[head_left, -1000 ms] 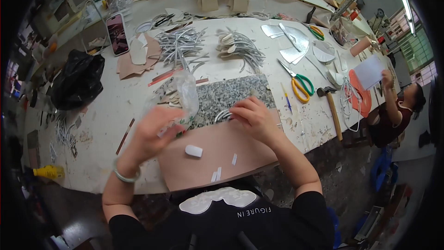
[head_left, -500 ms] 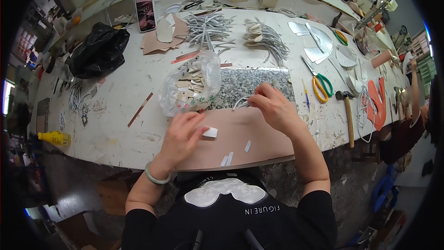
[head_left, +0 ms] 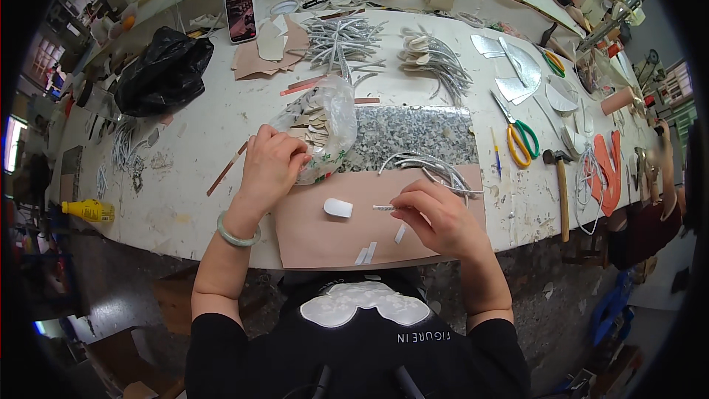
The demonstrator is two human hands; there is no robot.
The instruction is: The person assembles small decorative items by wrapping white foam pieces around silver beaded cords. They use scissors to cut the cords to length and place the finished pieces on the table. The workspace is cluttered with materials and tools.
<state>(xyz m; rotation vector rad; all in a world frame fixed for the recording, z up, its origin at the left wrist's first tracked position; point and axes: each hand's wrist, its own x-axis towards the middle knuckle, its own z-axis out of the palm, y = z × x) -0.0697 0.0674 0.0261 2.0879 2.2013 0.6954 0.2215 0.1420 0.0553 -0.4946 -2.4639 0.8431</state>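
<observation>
My right hand (head_left: 436, 216) pinches a short silver cord (head_left: 382, 208), whose end pokes out left of the fingertips, over a tan board (head_left: 317, 240). Behind that hand, a bunch of silver cords (head_left: 436, 168) lies across the board's far edge and a speckled stone slab (head_left: 413, 129). My left hand (head_left: 275, 161), fingers curled together, is at the near left side of a clear plastic bag (head_left: 341, 114) full of beige pieces (head_left: 314, 131); its fingertips are partly hidden. Between the hands a small white round-ended piece (head_left: 338, 208) rests on the board, with several white strips (head_left: 365, 253) nearer me.
Two more cord bundles (head_left: 436, 59) lie at the back. Scissors (head_left: 521, 137), a hammer (head_left: 559, 185) and orange-red pieces (head_left: 608, 177) are to the right. A black bag (head_left: 166, 74), a phone (head_left: 240, 11) and a yellow bottle (head_left: 88, 210) stand left.
My left hand has left the white piece and moved up and left to the plastic bag. My right hand has come nearer me from the cord bunch, bringing a silver cord.
</observation>
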